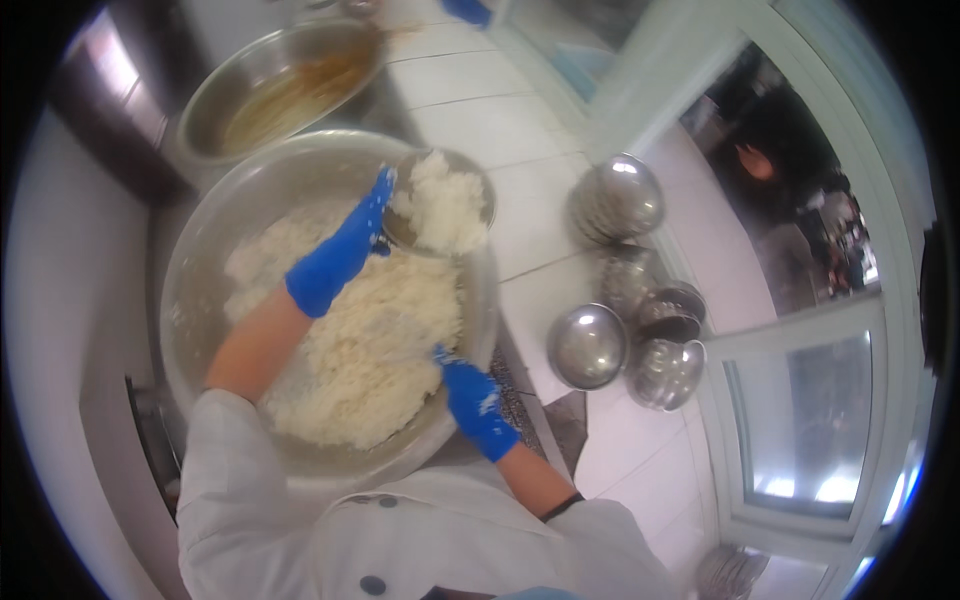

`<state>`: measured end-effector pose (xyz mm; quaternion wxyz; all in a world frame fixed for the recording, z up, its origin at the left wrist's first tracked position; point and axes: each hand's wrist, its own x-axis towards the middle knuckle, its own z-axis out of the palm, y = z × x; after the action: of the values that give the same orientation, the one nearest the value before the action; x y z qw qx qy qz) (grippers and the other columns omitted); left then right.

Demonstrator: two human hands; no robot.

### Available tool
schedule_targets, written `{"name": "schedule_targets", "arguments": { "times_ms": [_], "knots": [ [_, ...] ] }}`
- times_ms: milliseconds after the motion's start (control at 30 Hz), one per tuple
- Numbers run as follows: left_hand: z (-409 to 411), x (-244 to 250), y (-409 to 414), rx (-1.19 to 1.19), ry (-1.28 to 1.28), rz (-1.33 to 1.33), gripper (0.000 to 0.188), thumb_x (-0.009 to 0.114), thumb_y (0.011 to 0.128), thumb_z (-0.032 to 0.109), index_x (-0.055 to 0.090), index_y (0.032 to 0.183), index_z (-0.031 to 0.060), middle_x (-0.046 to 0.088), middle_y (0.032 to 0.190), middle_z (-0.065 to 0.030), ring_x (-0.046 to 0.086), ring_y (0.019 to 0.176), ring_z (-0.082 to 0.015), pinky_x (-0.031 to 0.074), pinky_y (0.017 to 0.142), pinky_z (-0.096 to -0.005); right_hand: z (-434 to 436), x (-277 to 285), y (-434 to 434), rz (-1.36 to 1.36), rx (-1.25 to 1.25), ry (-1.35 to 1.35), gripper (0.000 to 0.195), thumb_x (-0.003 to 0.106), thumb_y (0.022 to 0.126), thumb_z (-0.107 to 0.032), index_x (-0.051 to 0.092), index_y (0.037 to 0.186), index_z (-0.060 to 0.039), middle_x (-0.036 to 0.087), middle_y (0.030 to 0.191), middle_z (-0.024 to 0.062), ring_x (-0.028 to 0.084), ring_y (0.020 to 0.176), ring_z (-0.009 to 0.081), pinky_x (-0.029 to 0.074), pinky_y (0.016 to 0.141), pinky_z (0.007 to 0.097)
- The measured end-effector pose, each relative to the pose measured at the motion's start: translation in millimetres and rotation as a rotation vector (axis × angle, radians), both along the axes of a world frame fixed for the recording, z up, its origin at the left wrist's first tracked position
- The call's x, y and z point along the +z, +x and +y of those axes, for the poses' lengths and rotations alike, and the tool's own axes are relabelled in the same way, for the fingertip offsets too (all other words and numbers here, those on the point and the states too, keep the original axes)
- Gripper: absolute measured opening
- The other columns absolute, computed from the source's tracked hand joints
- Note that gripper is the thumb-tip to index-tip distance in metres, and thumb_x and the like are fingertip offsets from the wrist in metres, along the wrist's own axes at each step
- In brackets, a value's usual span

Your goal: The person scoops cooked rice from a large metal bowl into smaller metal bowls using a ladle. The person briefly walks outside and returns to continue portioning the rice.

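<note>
Cooked white rice (367, 352) lies heaped in a wide metal basin (187, 300) in front of me. My left hand (349, 236), in a blue glove, holds a small metal bowl (405, 232) by its left side, over the basin's far right rim. A mound of rice (446, 206) fills that bowl. My right hand (474, 401), also blue-gloved, is at the basin's right side with its fingertips at the rice. Rice grains stick to both gloves. A faint translucent shape lies on the rice beside the right fingers; whether the hand grips it is unclear.
A second metal basin (255, 97) with yellowish liquid stands beyond. On the white tiled counter (487, 120) at right are stacked metal bowls (619, 199), an upturned bowl (589, 346) and several others. More bowls (731, 571) sit lower right. A framed window (802, 420) borders the counter.
</note>
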<state>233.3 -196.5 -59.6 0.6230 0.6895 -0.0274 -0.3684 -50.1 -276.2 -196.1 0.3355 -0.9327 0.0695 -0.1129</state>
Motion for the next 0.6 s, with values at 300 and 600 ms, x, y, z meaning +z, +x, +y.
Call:
{"name": "schedule_targets", "arguments": {
  "times_ms": [300,600],
  "knots": [
    [-323,69,-48,-0.635,-0.71,0.017,0.058,0.039,0.095,0.047,0.032,0.136,0.0066,0.047,0.128,-0.0149,0.054,0.11,-0.029,0.054,0.086,-0.0399,-8,-22,10,-0.016,0.261,-0.291,0.06,0.05,0.081,-0.007,0.037,0.139,-0.0116,0.054,0.069,0.004,0.057,0.058,0.0158,0.046,0.048,0.0317],
    [-524,33,-113,-0.437,-0.609,0.032,0.046,0.042,0.096,0.04,0.046,0.128,0.0069,0.056,0.117,-0.0151,0.06,0.1,-0.0263,0.056,0.078,-0.0383,-17,-11,0,-0.221,0.069,-0.276,0.006,0.053,0.079,-0.011,0.054,0.073,-0.0108,0.047,0.058,0.0009,0.052,0.051,0.0137,0.039,0.041,0.0316]
  ]
}}
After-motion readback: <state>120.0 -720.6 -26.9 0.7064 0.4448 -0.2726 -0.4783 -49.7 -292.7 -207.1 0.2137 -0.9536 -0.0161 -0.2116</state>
